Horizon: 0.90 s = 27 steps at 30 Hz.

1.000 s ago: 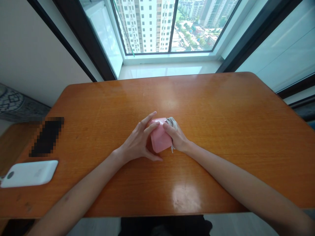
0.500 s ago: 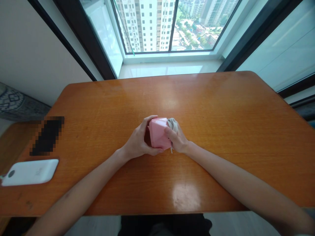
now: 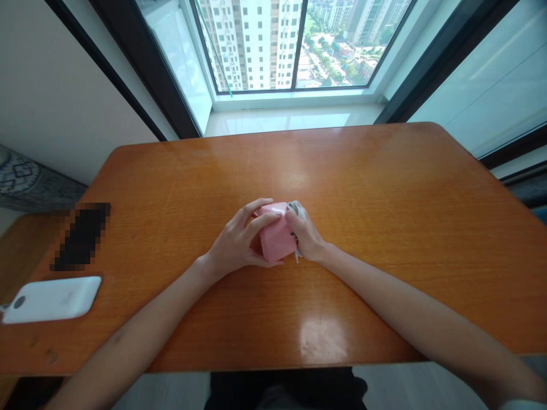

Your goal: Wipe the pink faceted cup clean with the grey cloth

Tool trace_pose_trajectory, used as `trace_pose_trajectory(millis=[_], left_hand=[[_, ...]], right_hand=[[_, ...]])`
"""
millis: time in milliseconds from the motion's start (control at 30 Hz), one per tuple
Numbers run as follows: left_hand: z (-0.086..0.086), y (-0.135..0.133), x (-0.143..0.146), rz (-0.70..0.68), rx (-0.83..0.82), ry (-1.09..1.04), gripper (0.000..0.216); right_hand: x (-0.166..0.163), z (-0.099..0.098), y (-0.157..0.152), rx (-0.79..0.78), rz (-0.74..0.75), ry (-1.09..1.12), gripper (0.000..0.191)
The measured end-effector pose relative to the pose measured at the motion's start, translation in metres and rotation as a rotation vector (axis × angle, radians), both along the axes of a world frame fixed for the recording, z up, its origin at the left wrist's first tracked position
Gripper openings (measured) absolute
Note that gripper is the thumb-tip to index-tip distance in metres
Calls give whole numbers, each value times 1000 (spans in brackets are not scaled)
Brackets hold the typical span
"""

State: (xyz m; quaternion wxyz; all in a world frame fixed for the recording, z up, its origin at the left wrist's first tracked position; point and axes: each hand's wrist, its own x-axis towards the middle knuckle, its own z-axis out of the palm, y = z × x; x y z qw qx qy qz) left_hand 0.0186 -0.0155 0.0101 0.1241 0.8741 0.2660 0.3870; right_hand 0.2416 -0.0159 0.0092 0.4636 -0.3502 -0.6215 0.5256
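Between my hands, above the middle of the wooden table [image 3: 384, 228], is a small pink box-shaped thing [image 3: 278, 240] with smooth, shiny faces. My left hand [image 3: 233, 239] is closed around its left side, one finger laid across the upper face and the thumb along the near edge. On the right side, my right hand [image 3: 311, 236] grips the box together with a bundle of light grey cord [image 3: 297, 209]. A short end of that cord hangs below the right fingers. The box's underside and the right fingertips are hidden.
A white phone-like device [image 3: 53, 300] lies at the table's left front, with a blurred-out dark object [image 3: 82, 236] behind it. Beyond the far table edge is a window [image 3: 294, 45]. A patterned fabric [image 3: 25, 176] shows at the left.
One finger of my left hand has come over onto the box's upper face. The box has tilted slightly, and my right hand has shifted a little left with it.
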Motion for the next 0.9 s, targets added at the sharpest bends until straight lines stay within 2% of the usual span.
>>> trace_pose_trajectory(millis=[167,300,367,467,500,633,700,800,900], left_hand=[[8,-2,8,-16,-255,-139,109],[3,-2,10,-20,-445,-174,104],[-3,-1,8,-33,-411,-171,116],[-11,2,2,-69,-209,-115,141],[-13,2,-1,-72,-141,-73,143],[-10,3,-10,-24,-29,79,119],[-5,3,-10,-6,-36,66,114],[2,0,-5,-8,-111,-37,119],[5,-4,1,-5,-346,-121,118]], right_hand=[[0,5,-4,134,29,-12,64],[-2,8,-4,100,37,-29,62],[-2,8,-3,79,34,-17,62],[-2,7,-2,52,31,1,61],[-1,7,-2,40,25,3,61],[0,6,-1,10,10,-18,61],[0,5,-1,20,9,-31,61],[0,6,-3,87,27,-18,59],[-1,9,-4,161,69,-33,57]])
